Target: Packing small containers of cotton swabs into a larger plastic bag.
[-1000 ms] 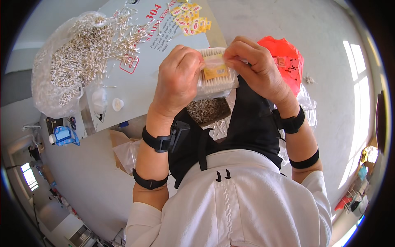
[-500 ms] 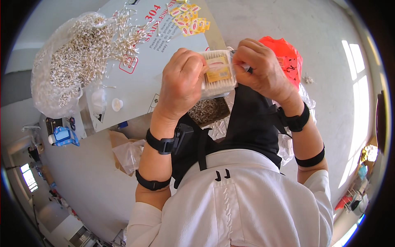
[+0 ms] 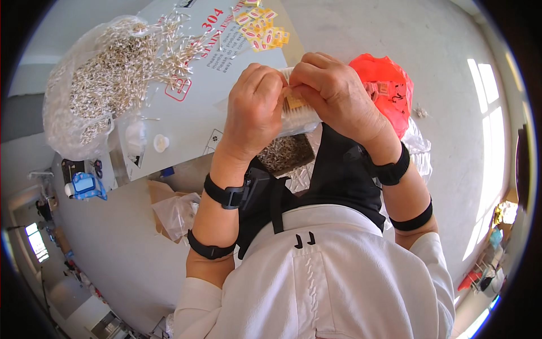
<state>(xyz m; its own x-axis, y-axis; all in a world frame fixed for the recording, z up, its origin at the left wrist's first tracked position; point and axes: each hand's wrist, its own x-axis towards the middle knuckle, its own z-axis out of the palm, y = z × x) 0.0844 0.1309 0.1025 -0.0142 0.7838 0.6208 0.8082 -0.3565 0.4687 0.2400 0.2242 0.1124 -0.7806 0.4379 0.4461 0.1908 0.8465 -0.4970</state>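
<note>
A clear box of cotton swabs stands in front of me at the table's edge, with a yellow card under its clear top. Over it, the fingertips of my left hand and my right hand almost meet. Both are closed in a pinch on thin clear plastic film, mostly hidden now by the fingers. My right hand covers the box's far right part. Just below the box, an open brown carton holds many loose swabs.
A large clear bag spilling swabs lies on the grey table at left. Several yellow cards are scattered at its far end. A small white cup stands nearer. To my right is a red plastic bag.
My right hand has moved left, toward my left hand, over the box. The film that was stretched between them is now gathered at the fingertips.
</note>
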